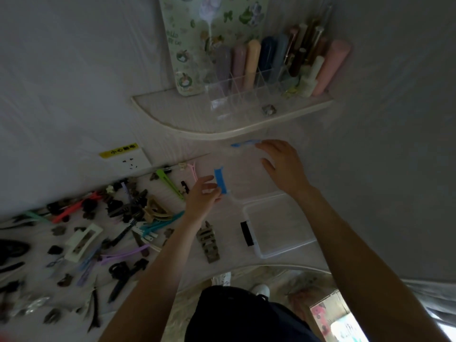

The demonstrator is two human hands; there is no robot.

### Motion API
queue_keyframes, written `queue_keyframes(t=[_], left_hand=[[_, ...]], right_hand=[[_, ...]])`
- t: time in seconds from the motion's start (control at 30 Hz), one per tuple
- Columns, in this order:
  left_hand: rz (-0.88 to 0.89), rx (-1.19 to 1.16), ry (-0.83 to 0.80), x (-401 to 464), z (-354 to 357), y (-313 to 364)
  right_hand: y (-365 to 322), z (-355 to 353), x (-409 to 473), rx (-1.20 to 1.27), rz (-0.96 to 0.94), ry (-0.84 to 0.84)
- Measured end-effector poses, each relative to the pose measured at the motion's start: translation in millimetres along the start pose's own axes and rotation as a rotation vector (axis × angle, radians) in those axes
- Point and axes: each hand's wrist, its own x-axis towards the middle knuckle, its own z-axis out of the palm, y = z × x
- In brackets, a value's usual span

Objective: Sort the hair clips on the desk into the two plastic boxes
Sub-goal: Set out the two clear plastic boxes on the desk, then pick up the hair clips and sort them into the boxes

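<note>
Two clear plastic boxes sit at the desk's right end. The far box (246, 174) has a blue latch (220, 180) on its left side and another blue latch (244, 143) on its far edge. The near box (278, 228) has a black latch (246, 233). My left hand (203, 196) is at the left blue latch, fingertips touching it, fingers apart. My right hand (283, 166) is spread over the far box, fingertips by the far blue latch. A pile of hair clips (118, 218) in many colours covers the desk to the left. A brown claw clip (208, 240) lies beside the near box.
A curved wall shelf (222, 124) hangs above the boxes and carries a clear organiser (246, 92) full of tubes and bottles. A wall socket (130, 160) with a yellow label sits at the left. The desk's curved front edge (283, 267) runs just below the near box.
</note>
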Motion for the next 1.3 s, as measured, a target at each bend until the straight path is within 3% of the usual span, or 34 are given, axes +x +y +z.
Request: queue_keyframes(t=[0.27, 0.37, 0.43, 0.53, 0.67, 0.73, 0.83, 0.9, 1.0, 1.17, 1.3], left_hand=[[0.378, 0.219, 0.052, -45.9, -35.8, 3.9], [0.484, 0.419, 0.204, -62.8, -58.7, -22.6], [0.509, 0.611, 0.328, -73.6, -76.0, -43.2], [0.529, 0.879, 0.512, -99.6, -101.8, -78.3], [0.279, 1.149, 0.743, -141.5, -124.1, -135.7], [0.087, 1.088, 0.842, -161.2, -132.9, -155.4], [-0.198, 0.806, 0.921, -179.6, -151.9, -173.8], [-0.265, 0.714, 0.911, -181.1, -166.2, -179.3], [-0.255, 0.770, 0.759, -167.8, -179.5, -178.9], [0.024, 0.995, 0.572, -131.7, -193.6, -174.0], [0.182, 1.039, 0.496, -94.5, -210.0, -161.9]], right_hand=[[-26.1, -0.2, -105.1, 0.127, 0.172, 0.035], [-59.1, 11.1, -128.0, 0.249, 0.127, 0.015], [-84.1, 22.9, -136.7, 0.352, 0.077, -0.079], [-111.9, 45.2, -152.7, 0.464, 0.058, -0.357], [-122.6, 77.1, -164.5, 0.395, 0.107, -0.565], [-122.1, 89.2, -163.5, 0.301, 0.092, -0.574], [-122.8, 101.8, -156.8, 0.245, 0.085, -0.573], [-127.2, 109.3, -151.8, 0.233, 0.082, -0.586], [-138.5, 123.1, -148.4, 0.192, 0.052, -0.631], [-182.0, 153.5, -144.0, 0.197, -0.001, -0.614], [-223.1, 180.8, -121.5, 0.232, 0.060, -0.511]])
